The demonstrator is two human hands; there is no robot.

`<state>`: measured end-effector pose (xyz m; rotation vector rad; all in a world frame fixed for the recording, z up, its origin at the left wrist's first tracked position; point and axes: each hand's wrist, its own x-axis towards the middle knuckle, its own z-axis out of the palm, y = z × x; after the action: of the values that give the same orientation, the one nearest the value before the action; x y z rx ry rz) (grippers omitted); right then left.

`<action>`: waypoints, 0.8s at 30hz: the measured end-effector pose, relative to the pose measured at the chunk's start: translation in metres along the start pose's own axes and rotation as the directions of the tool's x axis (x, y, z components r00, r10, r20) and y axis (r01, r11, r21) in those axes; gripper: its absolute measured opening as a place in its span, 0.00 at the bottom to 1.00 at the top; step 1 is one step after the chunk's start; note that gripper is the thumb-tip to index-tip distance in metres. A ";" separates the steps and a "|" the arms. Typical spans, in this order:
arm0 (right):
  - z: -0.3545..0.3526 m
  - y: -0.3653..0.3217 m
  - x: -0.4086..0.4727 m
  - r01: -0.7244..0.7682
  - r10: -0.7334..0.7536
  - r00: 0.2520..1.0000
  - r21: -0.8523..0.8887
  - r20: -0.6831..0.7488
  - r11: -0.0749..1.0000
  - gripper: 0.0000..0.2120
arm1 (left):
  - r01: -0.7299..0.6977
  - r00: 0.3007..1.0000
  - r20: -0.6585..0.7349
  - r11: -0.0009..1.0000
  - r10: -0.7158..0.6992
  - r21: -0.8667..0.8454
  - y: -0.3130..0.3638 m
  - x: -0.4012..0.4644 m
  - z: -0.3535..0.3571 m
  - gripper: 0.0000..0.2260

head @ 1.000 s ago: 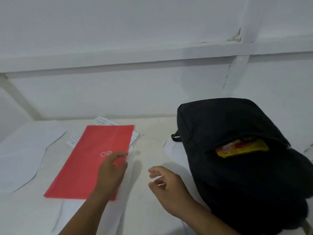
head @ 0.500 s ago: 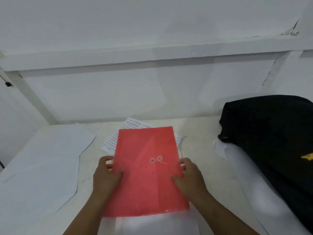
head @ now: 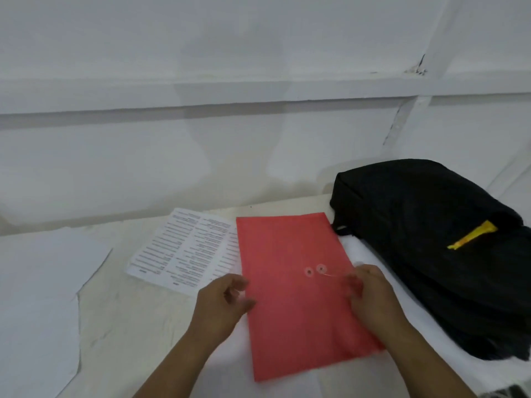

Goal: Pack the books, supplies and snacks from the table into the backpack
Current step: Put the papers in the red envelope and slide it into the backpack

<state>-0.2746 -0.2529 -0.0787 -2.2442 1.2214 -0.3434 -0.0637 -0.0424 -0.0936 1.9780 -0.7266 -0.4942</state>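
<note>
A red string-tie folder [head: 290, 305] lies on the table in front of me. My left hand [head: 221, 305] holds its left edge with curled fingers and the thumb on top. My right hand [head: 370, 297] grips the right edge, and the thin closure string runs from the two round buttons toward its fingers. The black backpack [head: 425, 242] lies on its side at the right, its top close to the folder's far corner. A yellow snack packet [head: 474, 237] shows in the backpack's opening.
A printed sheet [head: 184, 248] lies partly under the folder's left side. Loose white paper [head: 43, 271] covers the table's left part, and more white paper lies under the backpack. A white wall stands directly behind the table [head: 129, 326].
The folder has slid right, uncovering the printed sheet. Both hands went from reaching to holding its edges. The view swung right, bringing the backpack and snack packet back in.
</note>
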 end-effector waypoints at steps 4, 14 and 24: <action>0.016 -0.012 -0.001 -0.010 -0.001 0.995 -0.104 -0.100 0.995 0.11 | -0.146 0.946 -0.259 0.970 0.194 0.192 -0.021 0.005 -0.009 0.09; 0.082 -0.130 0.018 0.479 -0.506 0.826 0.164 0.250 0.863 0.16 | 0.510 0.757 -0.556 0.843 -0.345 0.171 -0.045 0.032 -0.056 0.44; 0.136 -0.200 0.131 0.489 -0.349 0.812 -0.220 0.467 0.844 0.25 | 0.219 0.738 -0.545 0.905 -0.398 -0.364 -0.028 0.045 -0.067 0.40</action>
<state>-0.0008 -0.2281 -0.0786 -2.6983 0.5707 0.1949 0.0177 -0.0190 -0.0884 1.8325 0.0931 -0.1085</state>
